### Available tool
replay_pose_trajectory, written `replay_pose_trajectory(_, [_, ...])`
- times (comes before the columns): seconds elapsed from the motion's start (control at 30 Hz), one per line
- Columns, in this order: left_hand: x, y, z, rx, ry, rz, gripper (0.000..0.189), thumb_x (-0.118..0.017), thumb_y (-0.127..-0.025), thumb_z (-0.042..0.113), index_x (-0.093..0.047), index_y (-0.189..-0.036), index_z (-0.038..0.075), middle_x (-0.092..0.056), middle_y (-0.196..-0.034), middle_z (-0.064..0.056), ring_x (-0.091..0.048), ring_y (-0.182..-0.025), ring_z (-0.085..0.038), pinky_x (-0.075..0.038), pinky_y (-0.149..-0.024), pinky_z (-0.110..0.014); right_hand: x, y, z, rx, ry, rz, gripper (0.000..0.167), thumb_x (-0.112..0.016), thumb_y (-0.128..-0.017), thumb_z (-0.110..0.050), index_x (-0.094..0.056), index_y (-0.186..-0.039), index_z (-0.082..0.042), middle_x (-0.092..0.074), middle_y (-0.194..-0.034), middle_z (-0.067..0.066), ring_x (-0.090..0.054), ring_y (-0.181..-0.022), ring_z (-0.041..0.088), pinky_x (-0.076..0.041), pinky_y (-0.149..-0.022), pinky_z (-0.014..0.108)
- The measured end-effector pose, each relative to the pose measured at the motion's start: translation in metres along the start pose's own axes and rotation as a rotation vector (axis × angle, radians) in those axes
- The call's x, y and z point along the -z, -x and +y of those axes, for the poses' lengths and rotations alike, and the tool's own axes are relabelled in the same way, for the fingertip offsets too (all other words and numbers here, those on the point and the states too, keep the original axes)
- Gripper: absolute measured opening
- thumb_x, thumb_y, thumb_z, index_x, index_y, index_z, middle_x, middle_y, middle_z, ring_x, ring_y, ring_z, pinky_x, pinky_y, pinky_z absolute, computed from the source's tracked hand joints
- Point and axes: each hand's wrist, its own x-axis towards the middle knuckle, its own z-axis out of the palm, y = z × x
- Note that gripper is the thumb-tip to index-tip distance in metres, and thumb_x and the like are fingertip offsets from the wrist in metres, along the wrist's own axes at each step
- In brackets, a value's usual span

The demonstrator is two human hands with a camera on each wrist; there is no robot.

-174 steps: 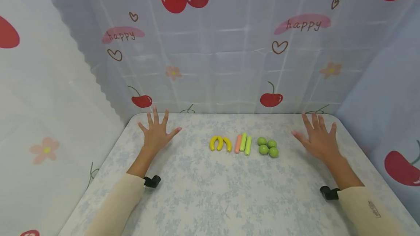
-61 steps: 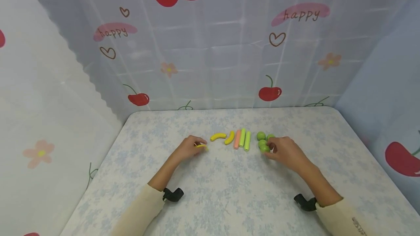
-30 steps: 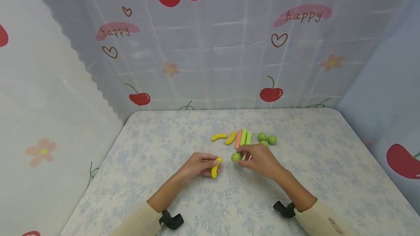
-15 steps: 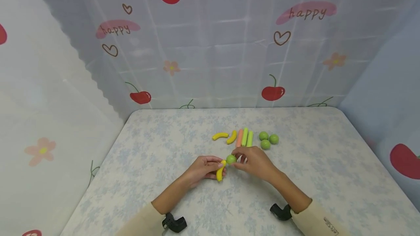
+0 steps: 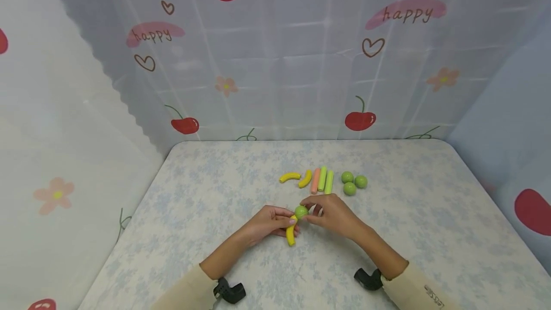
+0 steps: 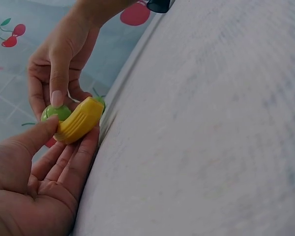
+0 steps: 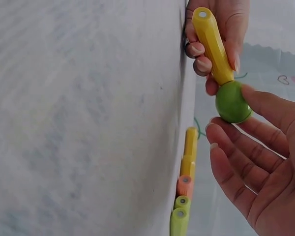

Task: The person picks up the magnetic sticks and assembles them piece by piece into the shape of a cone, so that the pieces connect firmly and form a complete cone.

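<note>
My left hand [image 5: 268, 225] pinches a curved yellow toy rod [image 5: 290, 237] over the near middle of the table. Between the right hand's [image 5: 337, 215] thumb and fingers is a glossy green ball [image 5: 301, 211]. The ball meets the rod's far end, as the right wrist view shows with the ball [image 7: 232, 102] against the tip of the rod [image 7: 214, 46]. A small grey disc sits in the rod's other end. In the left wrist view, the rod [image 6: 81, 122] partly covers the ball [image 6: 58, 113].
Farther back lie two curved yellow rods [image 5: 290, 177], an orange straight rod [image 5: 315, 181] and two light green straight rods [image 5: 322, 179]. To their right, three green balls [image 5: 349, 188] sit clustered. A cherry-print curtain [image 5: 275, 85] rises behind the pale floral table [image 5: 224, 166].
Both hands were spread apart at the sides. The left took one yellow rod and the right one green ball; both came together nearer the body, and ball and rod now meet.
</note>
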Motion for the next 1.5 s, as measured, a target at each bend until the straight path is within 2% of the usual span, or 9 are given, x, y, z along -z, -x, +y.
replay_pose_trajectory(0.13, [0.000,-0.001,0.001,-0.002,-0.001,0.000,0.029,-0.066,-0.100,0.012,-0.068,-0.124,-0.005,-0.075,-0.103,-0.021,-0.074,-0.096,-0.029,-0.060,-0.082,-0.041,0.004,0.000,0.003,-0.001,-0.008,0.005,0.029,-0.077,-0.092,-0.020,-0.074,-0.118,-0.006,-0.075,-0.106,0.003,-0.068,-0.081,0.010,-0.055,-0.067,0.023])
replay_pose_trajectory(0.27, [-0.001,0.000,0.001,-0.003,0.011,-0.006,0.029,-0.066,-0.100,0.011,-0.068,-0.124,-0.005,-0.075,-0.103,-0.020,-0.075,-0.095,-0.027,-0.060,-0.082,-0.041,0.014,-0.006,0.008,-0.019,-0.032,0.057,0.026,-0.074,-0.096,-0.022,-0.075,-0.116,-0.007,-0.074,-0.099,-0.004,-0.067,-0.081,0.009,-0.056,-0.069,0.025])
replay_pose_trajectory(0.47, [0.001,0.001,0.000,-0.009,0.026,0.000,0.031,-0.066,-0.100,0.011,-0.066,-0.124,-0.008,-0.075,-0.103,-0.020,-0.075,-0.095,-0.027,-0.060,-0.082,-0.041,0.030,-0.036,0.016,-0.008,0.014,0.103,0.019,-0.074,-0.095,-0.016,-0.076,-0.112,-0.007,-0.073,-0.095,-0.001,-0.067,-0.082,0.012,-0.057,-0.072,0.028])
replay_pose_trajectory(0.67, [0.002,0.002,-0.002,-0.015,0.025,-0.010,0.033,-0.067,-0.100,0.014,-0.066,-0.125,-0.007,-0.075,-0.105,-0.020,-0.074,-0.097,-0.028,-0.060,-0.084,-0.042,0.034,-0.078,0.019,-0.066,0.092,0.005,0.025,-0.074,-0.095,-0.015,-0.073,-0.117,-0.003,-0.073,-0.107,0.009,-0.070,-0.093,0.024,-0.058,-0.079,0.036])
replay_pose_trajectory(0.77, [0.002,0.002,-0.001,-0.024,0.023,-0.018,0.034,-0.067,-0.100,0.015,-0.066,-0.126,-0.006,-0.075,-0.105,-0.019,-0.074,-0.097,-0.028,-0.060,-0.084,-0.042,0.031,-0.095,0.023,-0.066,0.170,-0.052,0.028,-0.075,-0.095,-0.015,-0.073,-0.120,-0.003,-0.072,-0.114,0.012,-0.067,-0.104,0.026,-0.056,-0.087,0.040])
replay_pose_trajectory(0.9, [0.002,0.003,-0.002,-0.024,0.026,-0.018,0.032,-0.067,-0.100,0.015,-0.066,-0.125,-0.005,-0.075,-0.105,-0.018,-0.074,-0.097,-0.028,-0.060,-0.083,-0.042,0.022,-0.112,0.030,-0.052,0.224,-0.124,0.030,-0.075,-0.094,-0.013,-0.072,-0.123,-0.001,-0.071,-0.118,0.012,-0.065,-0.108,0.029,-0.055,-0.089,0.041])
replay_pose_trajectory(1.13, [0.002,0.004,-0.001,-0.016,0.038,-0.014,0.030,-0.066,-0.100,0.013,-0.067,-0.125,-0.005,-0.075,-0.105,-0.019,-0.075,-0.096,-0.027,-0.060,-0.082,-0.041,0.005,-0.129,0.031,-0.033,0.257,-0.189,0.024,-0.071,-0.095,-0.005,-0.073,-0.119,-0.001,-0.072,-0.115,0.012,-0.067,-0.104,0.027,-0.056,-0.089,0.040])
replay_pose_trajectory(1.3, [0.003,0.004,-0.001,-0.017,0.040,-0.017,0.029,-0.065,-0.101,0.012,-0.067,-0.125,-0.005,-0.075,-0.104,-0.018,-0.075,-0.094,-0.026,-0.060,-0.082,-0.039,-0.004,-0.139,0.030,-0.037,0.335,-0.235,0.017,-0.073,-0.094,-0.004,-0.077,-0.110,-0.007,-0.074,-0.110,0.007,-0.067,-0.102,0.024,-0.055,-0.089,0.039])
replay_pose_trajectory(1.5, [0.004,0.003,-0.002,-0.014,0.048,-0.018,0.030,-0.065,-0.101,0.012,-0.066,-0.125,-0.005,-0.075,-0.104,-0.017,-0.075,-0.094,-0.025,-0.060,-0.082,-0.039,-0.011,-0.146,0.030,0.001,0.355,-0.228,0.008,-0.077,-0.092,-0.009,-0.077,-0.100,-0.008,-0.072,-0.100,0.004,-0.065,-0.091,0.019,-0.055,-0.081,0.036])
